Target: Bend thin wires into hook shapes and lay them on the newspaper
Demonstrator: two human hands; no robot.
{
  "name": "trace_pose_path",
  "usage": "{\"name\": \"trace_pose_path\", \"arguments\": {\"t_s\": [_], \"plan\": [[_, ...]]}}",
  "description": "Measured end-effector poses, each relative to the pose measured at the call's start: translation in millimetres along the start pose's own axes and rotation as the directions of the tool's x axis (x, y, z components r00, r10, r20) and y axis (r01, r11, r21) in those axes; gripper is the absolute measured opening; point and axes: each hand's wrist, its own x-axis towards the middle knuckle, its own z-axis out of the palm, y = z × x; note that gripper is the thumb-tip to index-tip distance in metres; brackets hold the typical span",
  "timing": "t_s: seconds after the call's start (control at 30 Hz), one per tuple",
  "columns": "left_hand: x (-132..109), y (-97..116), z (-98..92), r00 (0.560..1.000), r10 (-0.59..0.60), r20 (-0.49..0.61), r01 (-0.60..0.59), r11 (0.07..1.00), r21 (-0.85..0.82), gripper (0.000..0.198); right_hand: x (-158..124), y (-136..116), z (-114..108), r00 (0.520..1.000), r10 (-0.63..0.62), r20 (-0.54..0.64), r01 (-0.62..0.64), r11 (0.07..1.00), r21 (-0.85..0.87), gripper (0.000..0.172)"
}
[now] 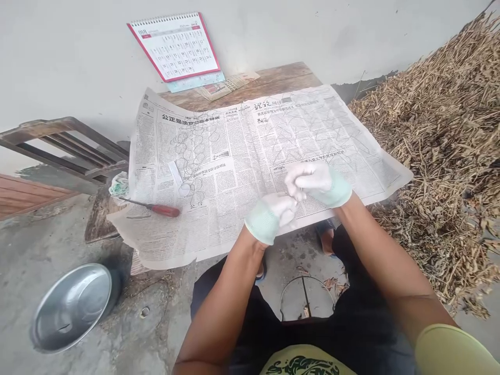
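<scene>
Both hands wear white gloves with pale green cuffs and meet above the near edge of a spread newspaper (242, 219). The fingers of my left hand (276, 211) are curled in a pinch, close against the fingertips of the other hand. My right hand (312, 179) is also closed, thumb over bent fingers. Whatever lies between them is too small or hidden to make out. Dark curved lines, like thin wire rings or drawn circles, cover parts of the paper. On its left side lie a red-handled screwdriver (165, 210) and a white strip with a rounded end (177, 176).
A desk calendar (177, 49) stands at the back of the wooden table (285, 78). A wooden chair (70, 135) is on the left, with a metal basin (74, 307) on the floor. Dried stalks (441, 156) are heaped on the right.
</scene>
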Motion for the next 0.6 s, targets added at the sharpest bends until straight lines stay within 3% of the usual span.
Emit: {"name": "trace_pose_path", "arguments": {"t_s": [0.07,0.17,0.37,0.47,0.6], "plan": [[-1,-2,1.6,0.999,0.049,-0.012,-0.049,0.999,0.024,0.018,0,-3,3,1.0,0.015,-0.012,-0.016,0.999,-0.052,0.009],[-1,-4,0.7,0.997,0.078,-0.03,-0.076,0.995,0.059,0.019,0,-7,11,0.992,-0.007,-0.128,-0.005,0.995,-0.096,0.019],[2,1,-1.7,0.998,-0.003,-0.058,0.015,0.981,0.194,0.016,-3,-12,23,0.964,0.026,-0.265,-0.08,0.978,-0.194,0.021],[4,4,-1.6,0.996,-0.053,-0.069,0.067,0.97,0.235,0.021,-3,-11,23,0.945,0.06,-0.321,-0.119,0.979,-0.166,0.021],[8,3,-7.0,0.998,-0.046,-0.035,0.054,0.963,0.263,0.024,-3,-4,22,0.937,0.063,-0.345,-0.099,0.991,-0.088,0.013]]}}
